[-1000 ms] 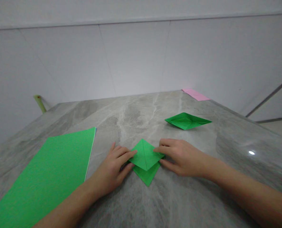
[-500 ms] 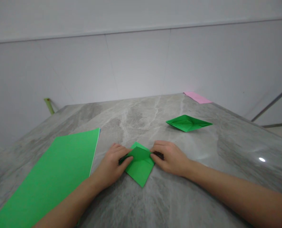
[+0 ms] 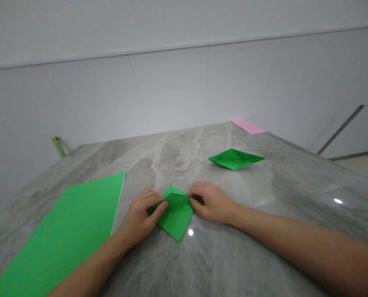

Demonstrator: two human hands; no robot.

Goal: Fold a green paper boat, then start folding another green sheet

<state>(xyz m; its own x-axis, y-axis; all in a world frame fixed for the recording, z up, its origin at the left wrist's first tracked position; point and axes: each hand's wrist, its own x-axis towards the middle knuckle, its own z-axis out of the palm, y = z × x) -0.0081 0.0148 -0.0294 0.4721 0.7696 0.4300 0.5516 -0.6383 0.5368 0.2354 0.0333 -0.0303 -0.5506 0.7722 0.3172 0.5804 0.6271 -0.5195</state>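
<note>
Well, the left hand [image 3: 137,218] and right hand [image 3: 210,202] each pinch, grips nearly closed, opposite corners of a folded green paper [image 3: 176,218] on the tabletop [image 3: 233,251].

A flat green paper sheet [image 3: 69,231] lies on the grey marble tabletop [image 3: 221,264] at left; a folded green paper boat shape [image 3: 235,159] sits farther right; a pink paper sheet [image 3: 248,126] lies at the far edge, by the white panelled wall [image 3: 171,90]; a pale green stick [image 3: 58,147] shows beyond the far left corner.

Left hand [image 3: 138,216], right hand [image 3: 210,201] pinching folded green paper [image 3: 176,216] — green sheet [image 3: 60,235] beside, green paper boat [image 3: 235,159] beyond
</note>
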